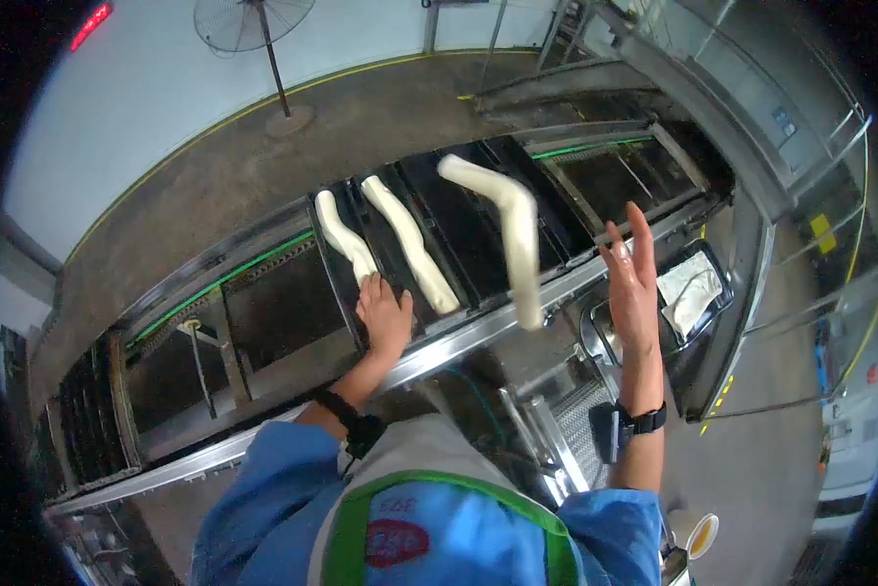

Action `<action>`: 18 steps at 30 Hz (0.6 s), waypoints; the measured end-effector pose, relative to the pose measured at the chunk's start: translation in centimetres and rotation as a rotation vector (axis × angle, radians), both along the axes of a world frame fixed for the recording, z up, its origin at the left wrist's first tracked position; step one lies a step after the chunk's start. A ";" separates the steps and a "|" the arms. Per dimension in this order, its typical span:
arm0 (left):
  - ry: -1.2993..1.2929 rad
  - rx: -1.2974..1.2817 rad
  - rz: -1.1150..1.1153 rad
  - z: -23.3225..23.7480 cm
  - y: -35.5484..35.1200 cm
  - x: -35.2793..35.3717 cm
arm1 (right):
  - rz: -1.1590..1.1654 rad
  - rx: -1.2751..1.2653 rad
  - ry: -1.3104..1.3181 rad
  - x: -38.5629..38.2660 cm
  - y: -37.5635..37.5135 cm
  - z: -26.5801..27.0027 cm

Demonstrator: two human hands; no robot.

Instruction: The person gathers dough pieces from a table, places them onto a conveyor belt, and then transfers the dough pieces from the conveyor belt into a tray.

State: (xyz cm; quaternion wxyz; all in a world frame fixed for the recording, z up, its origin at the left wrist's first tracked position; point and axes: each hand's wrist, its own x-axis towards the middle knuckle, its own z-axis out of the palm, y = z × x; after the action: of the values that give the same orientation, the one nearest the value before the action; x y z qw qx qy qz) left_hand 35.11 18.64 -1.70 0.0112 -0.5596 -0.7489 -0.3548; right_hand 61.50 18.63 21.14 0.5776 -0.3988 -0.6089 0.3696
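Three long pale dough rolls lie across black trays on the conveyor. My left hand (384,314) rests on the near end of the leftmost roll (340,234), its fingers slightly spread. Beside it, the middle roll (411,244) lies in its own tray. The right roll (519,230) is bent, blurred at its near end, and reaches over the conveyor's metal edge (478,337). To the right of that roll my right hand (632,293) is raised with fingers apart, touching no dough.
A black tray (722,293) with a pale dough sheet (691,293) is at the right. Metal railings (771,254) stand beyond it. A standing fan (275,59) is at the back. Near my body is a perforated metal plate (587,430).
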 end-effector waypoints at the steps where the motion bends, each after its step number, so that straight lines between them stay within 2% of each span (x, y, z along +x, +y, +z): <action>1: 0.003 0.020 -0.004 -0.1 0.0 0.0 | -0.060 -0.006 -0.014 0.5 -0.1 -0.5; 2: 0.007 0.036 -0.010 -0.2 -0.1 0.1 | -0.121 -0.016 -0.027 1.7 -0.5 -1.3; 3: 0.002 0.027 -0.011 0.1 -0.3 0.1 | -0.189 -0.141 -0.061 4.7 -0.6 -3.9; 4: -0.024 -0.010 -0.011 0.6 -0.4 0.1 | -0.295 -0.099 -0.160 7.0 -1.5 -6.5; 6: -0.049 -0.051 -0.029 0.8 -0.3 0.5 | -0.598 0.004 -0.868 16.1 -4.6 -14.9; 7: -0.037 -0.038 -0.016 0.6 -0.3 0.5 | -0.668 -0.014 -1.060 21.3 -7.8 -19.7; 8: -0.023 -0.026 -0.004 0.5 -0.3 0.3 | -0.726 -0.280 -1.129 23.9 -12.7 -21.9; 9: -0.038 -0.048 -0.011 0.3 -0.1 0.0 | -0.771 -0.497 -1.363 27.6 -18.0 -25.3; 11: -0.014 -0.054 -0.020 0.3 -0.3 -0.3 | -0.857 -0.881 -1.469 31.2 -29.5 -29.8; 12: 0.000 -0.061 -0.026 0.1 -0.2 -0.5 | -0.811 -1.209 -1.411 34.0 -34.7 -32.8; 14: 0.019 -0.075 -0.031 0.4 -0.2 -0.7 | -0.860 -1.559 -1.255 28.2 -38.3 -29.1; 16: 0.009 -0.063 -0.049 -0.6 0.3 -1.0 | -0.908 -1.556 -1.289 24.7 -38.7 -27.4; 18: 0.017 -0.097 -0.037 -0.6 0.2 -1.4 | -0.950 -1.547 -1.328 24.6 -39.9 -28.0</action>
State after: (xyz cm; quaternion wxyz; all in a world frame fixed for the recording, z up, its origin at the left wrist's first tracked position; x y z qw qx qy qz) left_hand 33.74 18.88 -2.26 -0.0163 -0.5761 -0.7547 -0.3135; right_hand 86.12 -21.25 -6.85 -0.1816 -0.9593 -0.1891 0.1047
